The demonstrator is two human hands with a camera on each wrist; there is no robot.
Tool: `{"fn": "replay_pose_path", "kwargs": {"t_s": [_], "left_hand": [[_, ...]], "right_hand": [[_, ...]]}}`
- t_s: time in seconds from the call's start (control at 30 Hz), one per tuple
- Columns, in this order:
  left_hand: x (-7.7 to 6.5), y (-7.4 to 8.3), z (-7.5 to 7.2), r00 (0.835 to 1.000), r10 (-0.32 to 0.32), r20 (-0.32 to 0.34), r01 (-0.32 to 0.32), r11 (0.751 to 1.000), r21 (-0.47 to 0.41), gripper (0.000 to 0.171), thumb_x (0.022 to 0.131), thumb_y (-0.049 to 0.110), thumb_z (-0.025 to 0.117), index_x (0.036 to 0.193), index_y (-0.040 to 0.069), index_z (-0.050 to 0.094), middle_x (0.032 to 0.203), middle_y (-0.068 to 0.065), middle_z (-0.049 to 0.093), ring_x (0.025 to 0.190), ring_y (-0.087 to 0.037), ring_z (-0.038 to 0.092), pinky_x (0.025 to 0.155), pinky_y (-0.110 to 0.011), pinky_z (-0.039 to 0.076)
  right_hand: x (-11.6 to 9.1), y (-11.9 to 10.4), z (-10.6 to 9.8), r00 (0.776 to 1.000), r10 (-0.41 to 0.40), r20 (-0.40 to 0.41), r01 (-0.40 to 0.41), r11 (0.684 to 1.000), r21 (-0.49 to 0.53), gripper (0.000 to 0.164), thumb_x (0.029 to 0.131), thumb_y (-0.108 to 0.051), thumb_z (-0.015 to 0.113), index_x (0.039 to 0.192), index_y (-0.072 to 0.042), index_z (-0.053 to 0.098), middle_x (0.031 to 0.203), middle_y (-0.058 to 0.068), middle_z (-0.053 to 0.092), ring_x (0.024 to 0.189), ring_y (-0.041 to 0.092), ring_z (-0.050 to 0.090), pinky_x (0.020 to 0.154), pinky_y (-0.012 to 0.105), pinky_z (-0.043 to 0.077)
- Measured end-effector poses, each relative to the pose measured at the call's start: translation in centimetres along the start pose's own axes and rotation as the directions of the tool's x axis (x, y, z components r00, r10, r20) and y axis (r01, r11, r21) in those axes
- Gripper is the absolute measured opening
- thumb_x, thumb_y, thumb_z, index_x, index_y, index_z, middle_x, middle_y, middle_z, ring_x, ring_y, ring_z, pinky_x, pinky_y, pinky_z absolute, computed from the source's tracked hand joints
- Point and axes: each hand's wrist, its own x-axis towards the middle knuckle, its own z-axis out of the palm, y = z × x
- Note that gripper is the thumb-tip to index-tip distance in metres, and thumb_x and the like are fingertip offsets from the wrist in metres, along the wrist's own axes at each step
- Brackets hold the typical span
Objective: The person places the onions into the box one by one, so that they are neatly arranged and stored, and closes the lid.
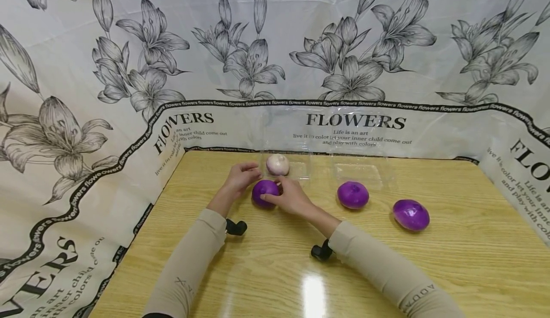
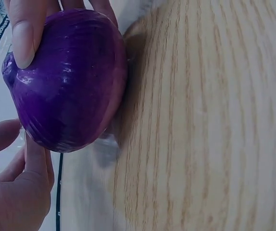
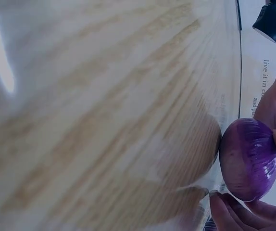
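A red onion with glossy purple skin (image 1: 263,188) sits between the two hands, low over the table. My right hand (image 1: 295,196) holds it, thumb across its near side and the other fingers behind; in the left wrist view the onion (image 2: 75,91) has those fingers over its top end. Beside it, my left hand (image 1: 240,180) has loosely bent fingers and grips nothing; whether a fingertip touches the skin is hidden. Just behind, a whitish onion (image 1: 277,164) rests in a clear plastic box (image 1: 299,170). The right wrist view shows the held onion's (image 3: 247,159) paler side facing the table.
Two more red onions lie to the right, one nearer the middle (image 1: 353,195) and one farther right (image 1: 411,215). A second clear box (image 1: 358,174) stands at the back. A flower-printed cloth (image 1: 240,127) borders the wooden table (image 1: 275,270).
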Motion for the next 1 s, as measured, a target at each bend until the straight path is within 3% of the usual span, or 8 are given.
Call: {"fn": "replay_pose_path", "kwargs": {"t_s": [0.57,1.0], "left_hand": [[-0.1,-0.1,-0.2,1.0,0.002,0.014,-0.002,1.0,0.009,0.043,0.1,-0.003,0.061,0.141,-0.012,0.051,0.105,-0.012,0.058,0.122,-0.042,0.06,0.106,-0.039,0.056],[-0.3,0.1,0.1,1.0,0.018,0.008,-0.017,1.0,-0.009,0.042,0.098,-0.008,0.059,0.139,-0.016,0.051,0.101,-0.012,0.057,0.116,-0.043,0.062,0.106,-0.04,0.056]], "right_hand": [[-0.3,-0.8,0.1,1.0,-0.001,0.024,0.0,0.999,0.041,0.045,0.084,-0.029,0.087,0.109,-0.001,0.063,0.098,0.014,0.07,0.084,0.019,0.066,0.068,0.027,0.06],[-1.8,-2.0,-2.9,0.998,0.003,0.057,-0.005,0.999,0.039,0.057,0.086,-0.03,0.085,0.125,0.005,0.061,0.112,0.019,0.07,0.104,0.03,0.069,0.089,0.037,0.063]]}}
